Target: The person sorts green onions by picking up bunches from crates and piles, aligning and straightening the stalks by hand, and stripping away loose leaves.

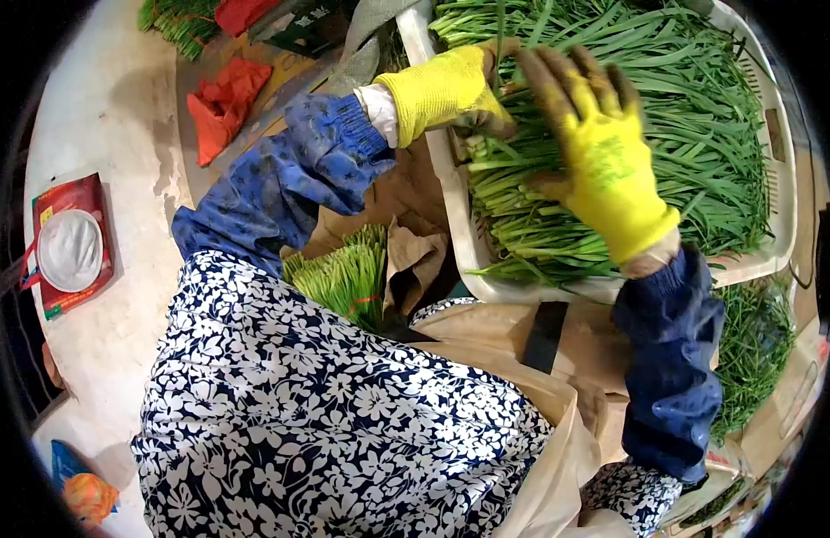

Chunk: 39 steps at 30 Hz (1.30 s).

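Observation:
A white plastic crate (457,215) is heaped with green garlic chives (693,152), their pale stem ends toward the left. My left hand (446,94), in a yellow glove with dirt-darkened fingers, is curled closed at the crate's left side. A few chive blades show at its fingers, though the grip is partly hidden. My right hand (608,161), gloved the same way, hovers over the chives with its fingers spread and nothing in them. Below the left arm stands a bundle of cut chives (347,278) with a red band around it.
Left lie an orange-red cloth or bag (222,103) and a red packet (92,197) with a white round lid or bowl (69,251) on it. Another chive bundle (177,22) is at the top left. Loose greens (756,350) lie right of my right sleeve.

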{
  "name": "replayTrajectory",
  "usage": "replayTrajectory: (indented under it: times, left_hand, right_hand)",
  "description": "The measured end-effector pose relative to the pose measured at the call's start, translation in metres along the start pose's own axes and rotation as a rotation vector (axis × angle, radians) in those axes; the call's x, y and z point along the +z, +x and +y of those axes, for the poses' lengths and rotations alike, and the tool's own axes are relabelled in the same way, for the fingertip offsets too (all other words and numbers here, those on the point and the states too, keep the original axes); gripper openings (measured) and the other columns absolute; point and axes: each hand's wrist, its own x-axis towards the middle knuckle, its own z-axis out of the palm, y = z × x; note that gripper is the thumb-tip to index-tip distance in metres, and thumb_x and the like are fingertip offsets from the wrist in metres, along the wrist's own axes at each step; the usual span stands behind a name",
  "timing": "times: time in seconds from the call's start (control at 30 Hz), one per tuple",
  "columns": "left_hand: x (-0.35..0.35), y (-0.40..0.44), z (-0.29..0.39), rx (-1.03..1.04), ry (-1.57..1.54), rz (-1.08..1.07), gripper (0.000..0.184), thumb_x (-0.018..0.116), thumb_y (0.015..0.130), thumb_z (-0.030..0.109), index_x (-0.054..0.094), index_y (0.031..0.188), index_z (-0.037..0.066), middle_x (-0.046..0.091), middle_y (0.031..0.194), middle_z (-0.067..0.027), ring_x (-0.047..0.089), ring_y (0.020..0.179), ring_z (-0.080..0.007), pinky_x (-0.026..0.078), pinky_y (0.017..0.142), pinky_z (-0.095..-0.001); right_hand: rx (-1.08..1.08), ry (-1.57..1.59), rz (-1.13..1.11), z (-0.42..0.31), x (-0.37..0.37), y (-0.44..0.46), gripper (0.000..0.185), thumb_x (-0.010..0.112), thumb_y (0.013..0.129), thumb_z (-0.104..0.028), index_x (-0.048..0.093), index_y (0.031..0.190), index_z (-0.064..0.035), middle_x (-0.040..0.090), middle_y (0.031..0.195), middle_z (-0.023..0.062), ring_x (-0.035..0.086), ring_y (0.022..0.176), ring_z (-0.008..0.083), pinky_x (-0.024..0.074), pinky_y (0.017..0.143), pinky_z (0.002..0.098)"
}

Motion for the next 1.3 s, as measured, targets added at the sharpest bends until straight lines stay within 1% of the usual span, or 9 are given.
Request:
replayTrajectory:
  times: [0.1,0.23,0.27,0.3,0.33,0.83,0.97,1.13,1.3]
  left_hand:
    - [0.006,0.002,0.005,-0.01,-0.15,-0.02,0.04,0.081,0.066,0.012,0.067,0.102,0.003,0.063,0.111,-0.0064,0.058,0.1,-0.0136,0.049,0.083,-0.0264]
    - [-0.012,-0.016,0.019,0.066,-0.263,-0.073,0.054,0.077,0.075,0.025,0.056,0.121,0.008,0.062,0.096,-0.0025,0.059,0.088,-0.0137,0.049,0.075,-0.0293]
    - [-0.014,-0.025,0.033,0.073,-0.362,0.0,0.043,0.079,0.076,0.029,0.059,0.108,0.009,0.062,0.079,-0.0007,0.061,0.068,-0.0117,0.05,0.055,-0.0261]
    - [-0.019,-0.031,0.026,0.155,-0.405,-0.035,0.056,0.076,0.08,0.036,0.053,0.125,0.011,0.064,0.092,-0.0042,0.063,0.08,-0.0126,0.053,0.064,-0.0251]
    - [-0.009,-0.028,0.011,0.179,-0.607,-0.072,0.096,0.082,0.071,0.034,0.032,0.149,0.007,0.054,0.132,-0.0111,0.047,0.126,-0.0184,0.035,0.109,-0.0355]
    - [0.053,-0.034,-0.011,0.285,0.431,0.21,0.034,0.056,0.092,0.033,0.054,0.107,0.003,0.065,0.088,-0.0171,0.064,0.084,-0.0392,0.05,0.07,-0.048]
    - [0.044,-0.037,0.004,0.169,0.56,0.131,0.032,0.055,0.092,0.031,0.054,0.106,0.003,0.066,0.086,-0.0164,0.065,0.082,-0.037,0.051,0.071,-0.0482]
    - [0.034,-0.044,0.025,-0.005,0.772,-0.086,0.067,0.059,0.089,0.041,0.04,0.142,0.006,0.059,0.12,-0.0225,0.064,0.098,-0.037,0.051,0.082,-0.0446]
    - [0.046,-0.031,0.035,0.402,0.696,0.194,0.088,0.068,0.08,0.047,0.032,0.147,0.004,0.045,0.137,-0.0264,0.046,0.124,-0.0416,0.041,0.101,-0.0482]
  right_hand:
    - [-0.073,-0.126,-0.014,-0.004,0.031,0.016,0.117,0.086,0.053,-0.038,0.027,0.149,-0.0076,0.042,0.143,0.0128,0.034,0.138,0.0297,0.0204,0.116,0.0489]
    - [-0.053,-0.005,0.011,0.013,0.035,0.019,0.093,0.082,0.058,-0.03,0.042,0.14,-0.008,0.056,0.121,0.0123,0.05,0.118,0.0317,0.031,0.109,0.047]
    - [-0.063,0.06,0.133,0.018,0.031,0.017,0.091,0.082,0.058,-0.028,0.044,0.138,-0.0102,0.06,0.113,0.011,0.054,0.11,0.0309,0.0355,0.105,0.0465]
    - [-0.073,0.087,0.172,0.022,0.027,0.016,0.087,0.081,0.058,-0.029,0.047,0.136,-0.0104,0.06,0.109,0.0114,0.055,0.106,0.0322,0.0382,0.101,0.0458]
    - [-0.086,0.11,0.232,0.025,0.024,0.015,0.075,0.078,0.06,-0.024,0.053,0.13,-0.0113,0.06,0.109,0.0117,0.055,0.105,0.0334,0.0394,0.099,0.0463]
    - [0.427,0.947,0.674,0.062,-0.064,-0.02,0.034,0.071,0.08,0.004,0.064,0.114,0.0007,0.066,0.11,0.0067,0.061,0.093,0.013,0.0502,0.083,0.0261]
    - [0.485,1.3,0.956,0.129,-0.068,-0.056,0.033,0.062,0.091,-0.016,0.061,0.12,-0.0007,0.065,0.116,0.0118,0.062,0.104,0.0223,0.0493,0.094,0.0385]
    - [0.621,1.545,1.045,0.191,-0.094,-0.111,0.032,0.051,0.097,-0.025,0.063,0.116,-0.002,0.064,0.119,0.0169,0.061,0.11,0.0286,0.048,0.098,0.0429]
    - [0.578,1.601,1.106,0.166,-0.087,-0.088,0.033,0.049,0.098,-0.022,0.062,0.121,-0.0023,0.063,0.121,0.0149,0.06,0.111,0.0287,0.048,0.098,0.0433]
